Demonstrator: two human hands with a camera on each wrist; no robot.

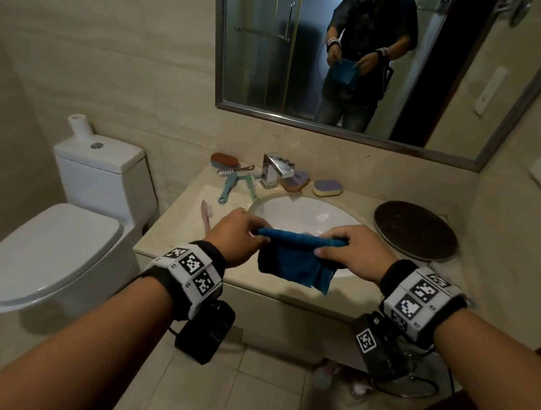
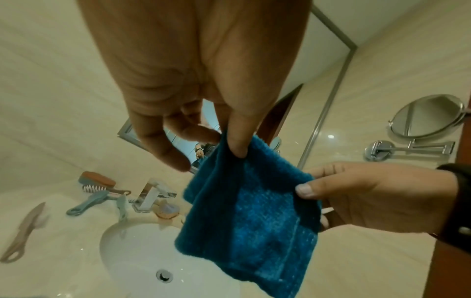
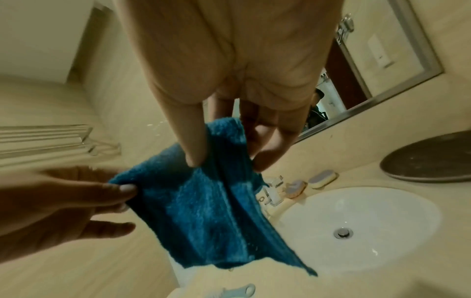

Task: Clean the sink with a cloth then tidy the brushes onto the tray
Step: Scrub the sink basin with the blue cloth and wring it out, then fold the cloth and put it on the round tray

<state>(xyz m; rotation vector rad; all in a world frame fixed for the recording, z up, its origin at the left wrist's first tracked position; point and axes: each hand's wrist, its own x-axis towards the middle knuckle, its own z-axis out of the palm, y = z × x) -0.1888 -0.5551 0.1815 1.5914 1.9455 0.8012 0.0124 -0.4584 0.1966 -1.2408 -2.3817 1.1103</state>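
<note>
Cloth [image 1: 298, 262] pinched at both top corners, left hand [image 1: 237, 240] and right hand [image 1: 353, 252], above sink [image 1: 299, 215]. Wiping toward 11 o'clock could knock brushes [image 1: 230, 179] in.

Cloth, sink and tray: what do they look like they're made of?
Cloth: soft blue terry or microfibre, by its fuzzy pile and limp drape. Sink: glossy white ceramic, probably, given the sheen. Tray: dark, matte and speckled; perhaps stone or metal, unclear.
</note>
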